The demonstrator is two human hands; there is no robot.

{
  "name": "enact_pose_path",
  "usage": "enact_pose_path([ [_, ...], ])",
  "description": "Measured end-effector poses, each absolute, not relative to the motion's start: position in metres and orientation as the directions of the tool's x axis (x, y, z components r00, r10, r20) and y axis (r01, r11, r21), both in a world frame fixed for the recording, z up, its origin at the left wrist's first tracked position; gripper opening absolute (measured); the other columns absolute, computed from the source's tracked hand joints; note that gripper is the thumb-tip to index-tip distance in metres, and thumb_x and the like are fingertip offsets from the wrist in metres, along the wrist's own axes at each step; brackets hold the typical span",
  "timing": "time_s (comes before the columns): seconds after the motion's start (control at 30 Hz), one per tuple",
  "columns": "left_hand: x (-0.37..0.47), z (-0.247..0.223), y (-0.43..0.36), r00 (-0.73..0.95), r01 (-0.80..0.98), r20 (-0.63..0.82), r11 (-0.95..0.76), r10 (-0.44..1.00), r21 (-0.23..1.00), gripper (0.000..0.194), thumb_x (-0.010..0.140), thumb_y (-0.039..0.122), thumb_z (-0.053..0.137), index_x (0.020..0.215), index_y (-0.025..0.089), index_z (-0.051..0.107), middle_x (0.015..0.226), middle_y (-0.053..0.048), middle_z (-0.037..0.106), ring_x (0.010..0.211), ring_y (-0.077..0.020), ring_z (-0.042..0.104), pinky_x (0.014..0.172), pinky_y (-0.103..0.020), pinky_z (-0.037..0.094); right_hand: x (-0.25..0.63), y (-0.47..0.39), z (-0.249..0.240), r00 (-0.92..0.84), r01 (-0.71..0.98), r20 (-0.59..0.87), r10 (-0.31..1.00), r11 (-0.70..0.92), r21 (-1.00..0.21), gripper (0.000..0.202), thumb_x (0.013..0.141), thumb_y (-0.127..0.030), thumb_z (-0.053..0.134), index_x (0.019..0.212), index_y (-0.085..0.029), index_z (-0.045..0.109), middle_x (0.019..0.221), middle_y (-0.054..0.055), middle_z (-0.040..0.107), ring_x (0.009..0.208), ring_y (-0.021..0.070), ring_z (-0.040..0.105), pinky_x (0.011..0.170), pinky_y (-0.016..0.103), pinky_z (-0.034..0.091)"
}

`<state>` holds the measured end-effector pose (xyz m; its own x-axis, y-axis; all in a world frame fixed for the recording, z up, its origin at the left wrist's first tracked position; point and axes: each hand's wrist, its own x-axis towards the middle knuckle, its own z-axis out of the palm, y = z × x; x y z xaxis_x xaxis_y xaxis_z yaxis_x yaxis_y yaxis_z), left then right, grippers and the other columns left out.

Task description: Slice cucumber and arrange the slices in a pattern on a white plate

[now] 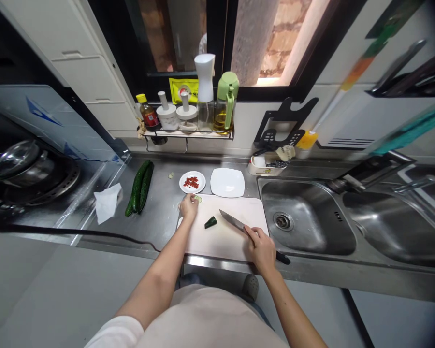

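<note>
My right hand (262, 247) grips the black handle of a kitchen knife (232, 221), whose blade points left, over the right half of the white cutting board (232, 244). At the board's upper left corner, the fingers of my left hand (189, 208) are closed at a pale green cucumber slice (198, 198). Between my hands lies a short dark green cucumber piece (210, 222). Just beyond the board sit a white plate with small red chopped bits (192, 182) and a bare white square plate (227, 182).
Whole cucumbers (139, 187) and a crumpled white tissue (108, 203) lie to the left. A steel double sink (308, 217) adjoins the board on the right. Bottles and jars stand on a wall rack (192, 133). A pot (25, 166) is on the stove at far left.
</note>
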<state>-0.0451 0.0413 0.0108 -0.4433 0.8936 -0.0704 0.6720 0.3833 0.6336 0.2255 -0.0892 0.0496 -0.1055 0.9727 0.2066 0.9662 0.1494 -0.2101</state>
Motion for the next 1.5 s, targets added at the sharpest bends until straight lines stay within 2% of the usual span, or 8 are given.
enact_pose_path([
  [0.2, -0.047, 0.007, 0.028, -0.355, 0.794, 0.053, 0.271, 0.933, 0.544, 0.017, 0.082, 0.024, 0.053, 0.094, 0.024, 0.066, 0.105, -0.006, 0.064, 0.104, -0.0240, 0.052, 0.090, -0.036, 0.033, 0.215, -0.092, 0.048, -0.089, 0.945, 0.196, 0.977, 0.145, -0.293, 0.036, 0.087, -0.016, 0.046, 0.116, -0.026, 0.065, 0.099, 0.003, 0.062, 0.075, 0.0122, 0.053, 0.069, 0.025, 0.033],
  [0.33, -0.047, 0.005, 0.025, -0.290, 0.830, 0.049, 0.226, 0.956, 0.509, 0.021, 0.084, 0.023, 0.052, 0.096, 0.025, 0.069, 0.106, -0.006, 0.065, 0.105, -0.0238, 0.050, 0.091, -0.037, 0.033, 0.214, -0.086, 0.050, -0.078, 0.943, 0.174, 0.982, 0.129, -0.306, 0.034, 0.090, -0.019, 0.045, 0.116, -0.026, 0.065, 0.099, 0.003, 0.063, 0.075, 0.0121, 0.055, 0.068, 0.024, 0.034],
  [0.97, -0.047, 0.005, 0.031, -0.290, 0.853, 0.050, 0.235, 0.956, 0.466, 0.023, 0.087, 0.027, 0.050, 0.096, 0.026, 0.071, 0.107, -0.007, 0.063, 0.102, -0.0239, 0.050, 0.087, -0.036, 0.035, 0.218, -0.080, 0.051, -0.049, 0.950, 0.169, 0.984, 0.099, -0.296, 0.032, 0.091, -0.021, 0.045, 0.115, -0.026, 0.066, 0.096, 0.003, 0.064, 0.073, 0.0112, 0.056, 0.065, 0.023, 0.034],
  [1.23, -0.048, 0.004, 0.032, -0.291, 0.847, 0.062, 0.227, 0.955, 0.482, 0.021, 0.085, 0.025, 0.052, 0.095, 0.026, 0.071, 0.106, -0.007, 0.061, 0.101, -0.0239, 0.050, 0.087, -0.036, 0.036, 0.217, -0.081, 0.050, -0.041, 0.937, 0.146, 0.988, 0.089, -0.339, 0.033, 0.091, -0.019, 0.044, 0.115, -0.024, 0.066, 0.097, 0.003, 0.065, 0.073, 0.0114, 0.056, 0.068, 0.023, 0.035],
  [1.5, -0.044, -0.002, 0.018, -0.354, 0.781, 0.149, 0.204, 0.923, 0.591, 0.021, 0.082, 0.024, 0.055, 0.096, 0.024, 0.070, 0.105, -0.007, 0.061, 0.100, -0.0237, 0.053, 0.090, -0.037, 0.039, 0.217, -0.080, 0.050, -0.010, 0.940, 0.103, 0.995, 0.044, -0.338, 0.033, 0.091, -0.021, 0.044, 0.116, -0.025, 0.065, 0.098, 0.003, 0.065, 0.073, 0.0113, 0.056, 0.066, 0.022, 0.035],
])
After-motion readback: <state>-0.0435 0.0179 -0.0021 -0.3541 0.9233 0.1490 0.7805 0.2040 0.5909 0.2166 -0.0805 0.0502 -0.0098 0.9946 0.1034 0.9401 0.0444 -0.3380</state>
